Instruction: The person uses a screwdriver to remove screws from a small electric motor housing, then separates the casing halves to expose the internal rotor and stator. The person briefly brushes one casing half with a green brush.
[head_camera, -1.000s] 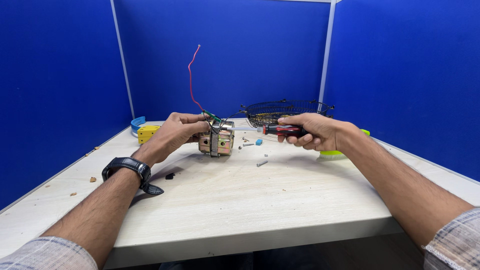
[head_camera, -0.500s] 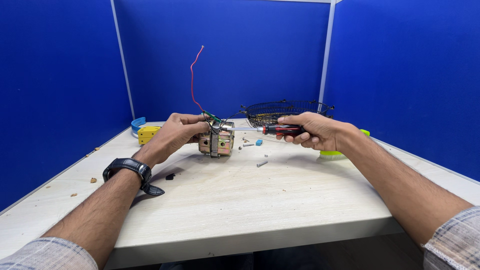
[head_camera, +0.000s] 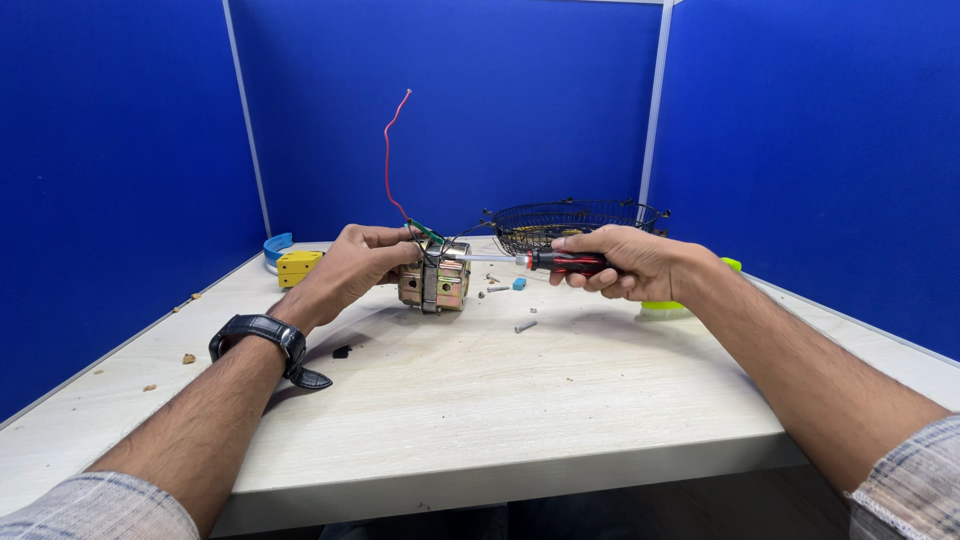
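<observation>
hidden: left hand (head_camera: 362, 262) covers motor (head_camera: 434, 283) left side | screwdriver (head_camera: 540, 261) tip lost against motor | small bits (head_camera: 497, 286) on bench (head_camera: 480, 390) too tiny to name | elbows cut by bottom edge

1. We find no package, label, sign or lit screen anywhere in view.
2. The nearest thing to a screen is the dark face of the wristwatch (head_camera: 262, 331), at about 8 o'clock from the middle of the picture (its face is turned away from us, so we cannot tell whether it shows a display at all).
3. The yellow block (head_camera: 298, 267) at about 10 o'clock shows no label that we can make out.
</observation>
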